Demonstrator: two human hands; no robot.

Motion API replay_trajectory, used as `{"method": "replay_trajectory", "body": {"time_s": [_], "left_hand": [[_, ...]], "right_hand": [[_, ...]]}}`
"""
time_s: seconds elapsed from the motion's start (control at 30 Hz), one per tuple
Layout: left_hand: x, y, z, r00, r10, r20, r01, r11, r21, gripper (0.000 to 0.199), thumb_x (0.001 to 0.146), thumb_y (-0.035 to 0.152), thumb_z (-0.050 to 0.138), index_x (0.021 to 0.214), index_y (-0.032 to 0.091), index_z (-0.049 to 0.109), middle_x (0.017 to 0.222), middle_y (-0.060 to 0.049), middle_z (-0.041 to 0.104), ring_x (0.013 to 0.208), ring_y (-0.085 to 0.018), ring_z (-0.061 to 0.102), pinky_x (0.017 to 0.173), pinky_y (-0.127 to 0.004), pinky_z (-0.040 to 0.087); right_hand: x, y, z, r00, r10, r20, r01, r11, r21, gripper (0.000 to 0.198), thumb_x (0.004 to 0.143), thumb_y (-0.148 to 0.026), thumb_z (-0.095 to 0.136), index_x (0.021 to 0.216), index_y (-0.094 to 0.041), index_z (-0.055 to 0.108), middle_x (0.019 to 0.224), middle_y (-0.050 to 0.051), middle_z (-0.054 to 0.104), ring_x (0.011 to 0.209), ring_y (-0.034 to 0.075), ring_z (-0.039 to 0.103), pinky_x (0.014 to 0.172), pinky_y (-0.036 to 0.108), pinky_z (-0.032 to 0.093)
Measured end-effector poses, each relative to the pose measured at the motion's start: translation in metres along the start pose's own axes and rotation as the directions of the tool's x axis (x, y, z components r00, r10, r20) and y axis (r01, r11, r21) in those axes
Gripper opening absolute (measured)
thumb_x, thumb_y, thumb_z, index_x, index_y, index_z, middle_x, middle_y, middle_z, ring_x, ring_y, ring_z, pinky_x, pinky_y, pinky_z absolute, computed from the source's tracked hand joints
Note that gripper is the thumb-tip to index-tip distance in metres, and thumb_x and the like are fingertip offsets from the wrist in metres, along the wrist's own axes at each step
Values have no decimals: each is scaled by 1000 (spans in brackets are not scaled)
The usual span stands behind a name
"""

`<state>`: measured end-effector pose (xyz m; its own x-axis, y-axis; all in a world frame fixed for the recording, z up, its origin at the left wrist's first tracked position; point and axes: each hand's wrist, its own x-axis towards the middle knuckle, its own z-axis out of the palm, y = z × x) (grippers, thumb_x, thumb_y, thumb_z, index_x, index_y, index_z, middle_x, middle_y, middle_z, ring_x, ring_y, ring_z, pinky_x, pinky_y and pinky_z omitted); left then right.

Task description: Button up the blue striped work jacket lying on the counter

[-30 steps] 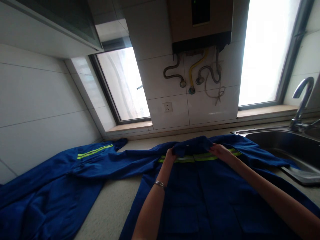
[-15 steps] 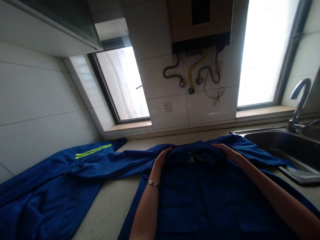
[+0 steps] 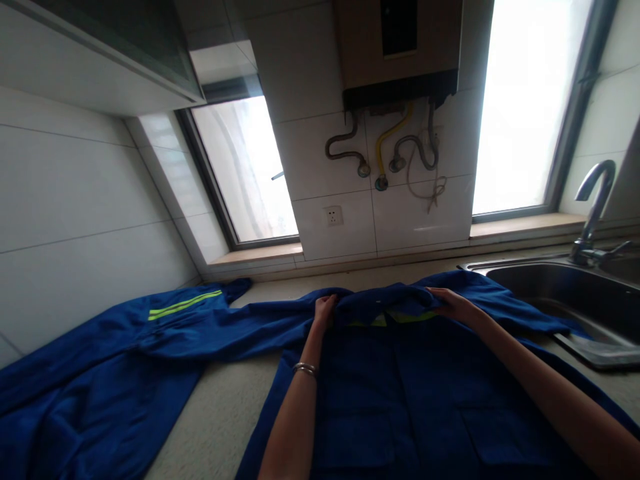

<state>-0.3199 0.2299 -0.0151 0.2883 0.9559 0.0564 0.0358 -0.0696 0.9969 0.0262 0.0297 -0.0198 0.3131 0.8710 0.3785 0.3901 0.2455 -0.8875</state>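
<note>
Hands, left hand (image 3: 324, 309) and right hand (image 3: 453, 305), pinch the collar (image 3: 387, 300) of a blue work jacket (image 3: 400, 393) spread on the surface (image 3: 220, 413); soft, limp cloth, probably best gripped at collar ends.

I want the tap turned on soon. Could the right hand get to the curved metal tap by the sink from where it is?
Probably yes. The right hand rests on the blue jacket's collar; nothing stands between it and the curved metal tap beyond the steel sink.

A steel sink (image 3: 575, 293) with faucet (image 3: 595, 207), wall socket (image 3: 333, 215), second blue garment (image 3: 100, 360)
</note>
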Motion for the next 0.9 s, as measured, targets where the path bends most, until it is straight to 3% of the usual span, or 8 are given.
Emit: {"method": "replay_trajectory", "body": {"time_s": [0.13,0.23,0.37,0.47,0.57,0.63,0.8,0.9], "left_hand": [[-13,27,21,901,340,-270,-252,915,314,36,83,35,49,53,16,55,52,-1,53,60,-15,53,58,-24,36],[-32,45,58,852,521,-41,-470,798,377,43,85,40,45,54,15,60,54,-2,58,57,-14,55,57,-23,38],[-54,48,113,841,441,314,-499,856,133,37,85,38,47,79,12,72,80,-6,72,76,-18,65,70,-25,48],[-59,43,140,851,406,333,-467,875,127,33,84,34,51,92,11,72,92,-9,72,87,-21,65,80,-29,49],[-56,40,152,848,421,323,-485,862,149,33,83,33,52,98,9,71,98,-10,71,91,-22,64,85,-30,47],[-52,35,156,807,365,464,-476,867,147,31,79,29,56,98,9,71,97,-10,71,91,-22,64,84,-30,47],[-49,9,157,543,137,829,-400,910,112,34,64,10,56,96,9,70,86,-6,70,75,-18,62,70,-27,48],[-51,5,156,585,136,799,-237,971,9,46,59,8,60,105,9,67,87,-7,69,74,-18,61,67,-26,47]], "right_hand": [[1,-2,9,997,-77,17,78,986,-149,18,81,-18,56,92,-13,68,75,3,71,66,14,67,58,22,58],[-1,-6,16,990,-9,140,2,999,54,30,77,-19,62,107,-18,63,89,5,71,75,17,69,66,26,58],[-4,-16,26,971,102,216,-186,889,419,42,69,-18,71,109,-21,61,94,3,70,76,15,67,70,23,56],[-5,-23,31,957,151,246,-271,764,586,53,61,-13,74,111,-22,60,91,1,70,76,14,66,71,22,54],[-4,-27,32,959,149,242,-269,752,602,58,58,-11,73,113,-22,59,89,0,69,76,14,65,74,24,52],[-4,-27,31,960,149,238,-266,753,601,57,58,-11,71,112,-22,59,88,0,69,74,13,65,72,23,51],[-8,-29,33,962,145,232,-259,759,597,55,57,-9,66,109,-22,60,85,-1,68,68,12,62,64,21,49],[-10,-31,37,959,149,239,-269,736,621,56,55,-7,64,108,-24,60,88,-2,68,67,11,61,64,20,48]]}}
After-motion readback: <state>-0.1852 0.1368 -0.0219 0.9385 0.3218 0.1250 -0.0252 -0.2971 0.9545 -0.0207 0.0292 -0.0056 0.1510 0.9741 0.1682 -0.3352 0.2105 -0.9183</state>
